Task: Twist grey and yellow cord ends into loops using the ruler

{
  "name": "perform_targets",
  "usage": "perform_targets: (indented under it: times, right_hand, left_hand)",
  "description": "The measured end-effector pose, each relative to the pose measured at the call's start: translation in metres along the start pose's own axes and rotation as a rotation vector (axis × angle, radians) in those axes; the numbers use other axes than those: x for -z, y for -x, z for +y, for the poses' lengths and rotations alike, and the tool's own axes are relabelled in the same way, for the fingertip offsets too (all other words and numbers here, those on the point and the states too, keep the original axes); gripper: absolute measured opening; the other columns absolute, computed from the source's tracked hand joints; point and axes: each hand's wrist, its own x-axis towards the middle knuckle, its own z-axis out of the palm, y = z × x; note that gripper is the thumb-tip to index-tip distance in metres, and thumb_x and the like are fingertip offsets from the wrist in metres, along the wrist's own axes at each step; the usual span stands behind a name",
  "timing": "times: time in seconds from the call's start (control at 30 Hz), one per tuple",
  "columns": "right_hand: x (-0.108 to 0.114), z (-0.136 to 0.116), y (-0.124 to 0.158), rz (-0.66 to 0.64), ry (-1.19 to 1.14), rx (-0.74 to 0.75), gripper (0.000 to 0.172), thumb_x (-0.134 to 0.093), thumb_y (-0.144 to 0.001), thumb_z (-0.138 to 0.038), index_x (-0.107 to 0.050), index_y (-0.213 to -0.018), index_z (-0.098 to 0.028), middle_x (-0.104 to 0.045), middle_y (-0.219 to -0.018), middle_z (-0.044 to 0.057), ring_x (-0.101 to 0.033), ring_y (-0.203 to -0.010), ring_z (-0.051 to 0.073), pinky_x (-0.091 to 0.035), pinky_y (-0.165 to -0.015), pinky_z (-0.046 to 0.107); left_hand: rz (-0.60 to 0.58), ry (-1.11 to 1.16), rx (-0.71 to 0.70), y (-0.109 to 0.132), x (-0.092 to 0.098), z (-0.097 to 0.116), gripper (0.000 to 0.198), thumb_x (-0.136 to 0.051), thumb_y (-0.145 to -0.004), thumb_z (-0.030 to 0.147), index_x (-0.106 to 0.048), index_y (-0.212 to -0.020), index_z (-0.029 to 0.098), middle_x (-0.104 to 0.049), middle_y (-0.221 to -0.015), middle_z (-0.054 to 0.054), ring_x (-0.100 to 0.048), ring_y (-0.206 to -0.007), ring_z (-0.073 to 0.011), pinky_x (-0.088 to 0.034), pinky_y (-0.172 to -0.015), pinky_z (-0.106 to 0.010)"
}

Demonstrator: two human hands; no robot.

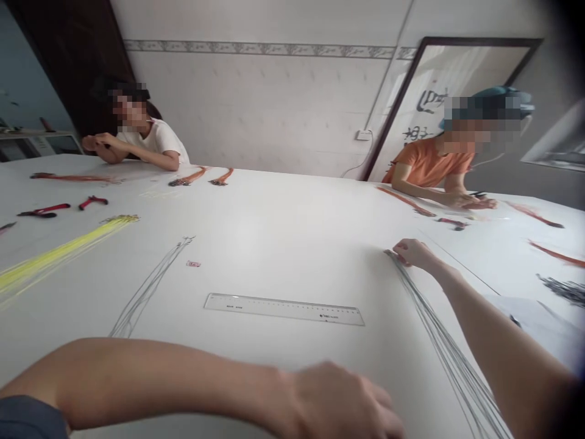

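Just under the right hand (408, 252), a bundle of thin grey wires (450, 347) is lying on the white table (274, 244), its strands gathered to a narrow end and spreading slightly as they run toward the near edge, beside the right forearm. The right hand's fingertips (397, 256) are nearly closed, pinching that gathered end against the tabletop. The left hand (338, 402) is hovering low at the bottom of the view, its fingers curling downward; whether it is holding anything cannot be told. Ahead of the left hand, a long ruler (283, 309) is lying flat. Left of the ruler, a second grey wire bundle (146, 292) is stretching across the table, with a small pink tag (193, 263) just beside it. Farther left, a yellow-green wire bundle (59, 259) is lying near red-handled pliers (94, 201).
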Motion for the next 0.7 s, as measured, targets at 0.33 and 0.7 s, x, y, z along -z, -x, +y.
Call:
perform_targets:
  times: [0.33,0.7]
  right_hand:
    - [-0.009,-0.109,0.019,0.166,0.078,0.143,0.019,-0.054,-0.088,-0.028,-0.059,-0.101,-0.016,-0.058,-0.107,0.008,-0.056,-0.097,0.018,-0.047,-0.083,0.034]
    - [-0.114,-0.340,0.113,-0.240,-0.229,0.791,0.019,-0.053,-0.089,-0.029,-0.060,-0.093,-0.012,-0.062,-0.091,0.004,-0.060,-0.080,0.013,-0.051,-0.072,0.031]
  left_hand:
    - [0.707,-0.338,0.625,0.210,0.084,-0.116,0.016,-0.047,-0.083,0.010,-0.063,-0.081,0.012,-0.062,-0.077,-0.001,-0.056,-0.068,-0.0121,-0.046,-0.063,-0.024]
    - [0.814,-0.506,0.767,0.306,0.079,-0.149,0.017,-0.051,-0.089,0.024,-0.059,-0.097,0.011,-0.060,-0.094,-0.004,-0.058,-0.093,-0.0187,-0.049,-0.083,-0.039]
